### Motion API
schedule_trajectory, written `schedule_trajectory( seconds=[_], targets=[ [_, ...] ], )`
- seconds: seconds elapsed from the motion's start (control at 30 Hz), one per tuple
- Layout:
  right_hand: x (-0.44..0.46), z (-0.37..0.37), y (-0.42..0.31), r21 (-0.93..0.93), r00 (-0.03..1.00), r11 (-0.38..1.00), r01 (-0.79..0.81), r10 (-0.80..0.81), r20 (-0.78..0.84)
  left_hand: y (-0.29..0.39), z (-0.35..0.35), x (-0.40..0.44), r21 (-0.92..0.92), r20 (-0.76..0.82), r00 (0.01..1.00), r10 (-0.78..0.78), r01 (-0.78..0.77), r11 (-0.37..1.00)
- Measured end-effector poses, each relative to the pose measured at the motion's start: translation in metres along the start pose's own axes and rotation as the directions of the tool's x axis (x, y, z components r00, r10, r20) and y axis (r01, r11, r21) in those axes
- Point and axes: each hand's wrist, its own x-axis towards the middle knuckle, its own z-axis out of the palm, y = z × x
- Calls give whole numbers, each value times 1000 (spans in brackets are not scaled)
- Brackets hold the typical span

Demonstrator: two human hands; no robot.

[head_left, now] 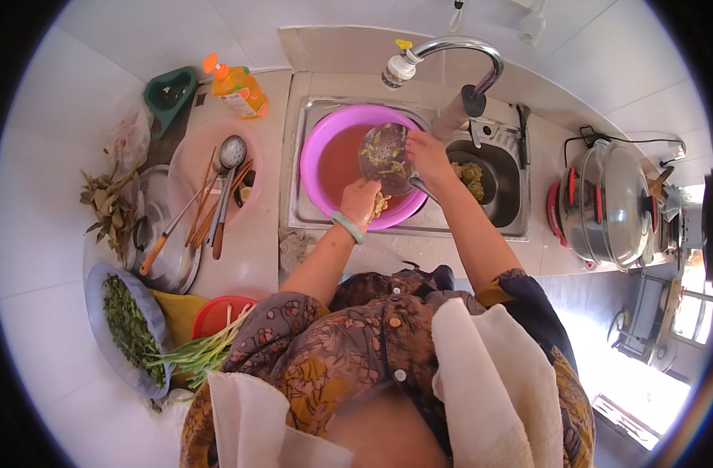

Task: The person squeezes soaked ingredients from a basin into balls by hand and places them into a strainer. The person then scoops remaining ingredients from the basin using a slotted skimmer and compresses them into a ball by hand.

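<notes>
Over the purple basin in the sink, my right hand grips a perforated metal skimmer by its side. Bits of pale green chopped vegetable cling to the skimmer's bowl, and its handle runs partly under my right forearm. My left hand, with a pale green band at the wrist, is closed round a clump of chopped vegetable at the skimmer's lower edge. Cloudy reddish-looking water fills the basin below. More chopped vegetable lies heaped in the right sink bowl.
A faucet arches above the sink. Left stand a pink tub with ladle and chopsticks, an orange soap bottle, a bowl of greens and scallions. A lidded steel pot is at right.
</notes>
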Motion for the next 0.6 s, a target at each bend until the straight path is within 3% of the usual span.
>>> schedule_trajectory(
  seconds=[0.03, 0.13, 0.23, 0.33, 0.43, 0.53, 0.6],
  targets=[
    [5, 5, 3, -110, 997, 991, 73, -74, -5, -1, 1, 0, 23, -11, 1000, 1, -1, 1000],
    [11, 20, 4, -181, 994, 978, 104, -107, -7, -3, -1, -1, 72, -31, 999, 8, -6, 997],
    [7, 38, -16, -145, 991, 985, 90, -74, 108, -3, -2, -1, 76, -14, 1000, 8, -7, 997],
    [-26, 41, -50, -328, 911, 868, 372, -274, 309, -3, -6, 3, 52, 2, 1000, -3, 2, 999],
    [-41, 31, -60, -457, 794, 727, 513, -199, 574, -1, -13, 4, 12, -1, 1000, -16, 16, 1000],
    [-40, 21, -45, -474, 770, 711, 519, -148, 621, 6, -15, 0, -33, -17, 999, -51, 50, 998],
    [-27, 3, -48, -387, 834, 818, 426, -188, 519, 5, -18, 0, -29, -9, 999, -51, 51, 998]
  ],
)
